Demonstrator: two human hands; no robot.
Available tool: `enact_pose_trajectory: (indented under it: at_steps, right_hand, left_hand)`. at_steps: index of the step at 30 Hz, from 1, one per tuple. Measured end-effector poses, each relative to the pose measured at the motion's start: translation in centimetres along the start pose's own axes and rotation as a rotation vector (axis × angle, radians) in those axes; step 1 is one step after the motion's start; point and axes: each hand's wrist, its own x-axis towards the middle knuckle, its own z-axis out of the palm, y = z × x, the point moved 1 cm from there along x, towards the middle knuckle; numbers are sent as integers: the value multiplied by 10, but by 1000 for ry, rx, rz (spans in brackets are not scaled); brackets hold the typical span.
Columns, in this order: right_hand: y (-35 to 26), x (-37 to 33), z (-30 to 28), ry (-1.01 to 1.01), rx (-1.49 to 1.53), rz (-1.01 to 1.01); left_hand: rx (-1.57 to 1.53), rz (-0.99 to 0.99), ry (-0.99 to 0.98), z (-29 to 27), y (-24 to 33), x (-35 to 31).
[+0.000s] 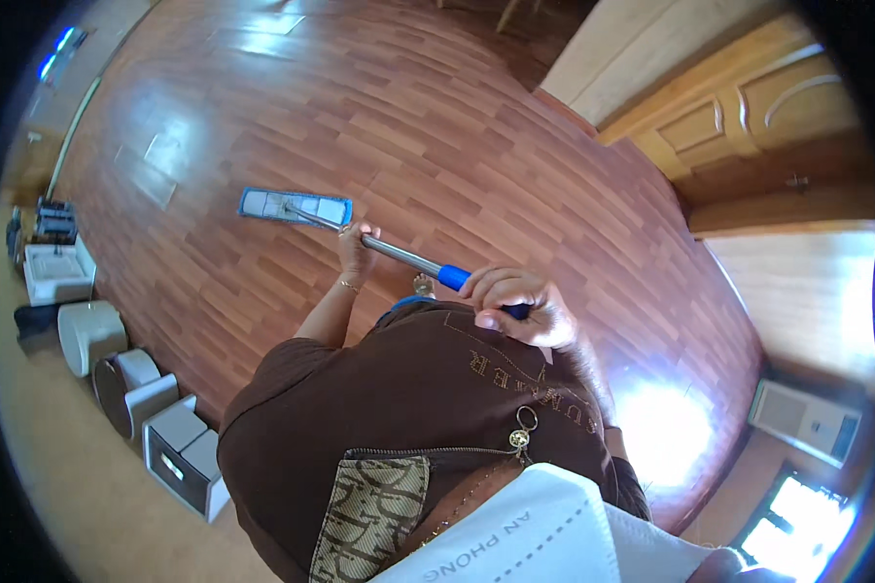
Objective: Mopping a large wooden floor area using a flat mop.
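Note:
A flat floor mop with a white-and-blue rectangular head (262,206) lies on the brown wood-plank floor (437,146), ahead and to the left. Its metal pole (403,256) runs back toward my body and ends in a blue grip (454,278). Low on the pole, my left hand (358,251) is closed around the shaft; a thin bracelet circles that wrist. My right hand (520,303) wraps the dark blue top end of the handle, in front of my brown shirt (360,389). One foot (423,284) shows just below the pole.
Along the left wall stand several white pieces, among them a rounded one (89,335) and a black-and-white box (185,457). A wooden door (739,126) is at the far right. Below it, a white panel-like unit (805,420) sits by the right wall.

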Motion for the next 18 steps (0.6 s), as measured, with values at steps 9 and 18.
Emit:
enact_pose_trajectory:
  at_steps: [9,18]
  right_hand:
    - [-61,-73,27,289,-305,-19]
    - [-103,-135,93,699,-862,-117]
  left_hand:
    - [-241,178,-434,43,86,7]
    - [-448,724,-876,103,188,-7]
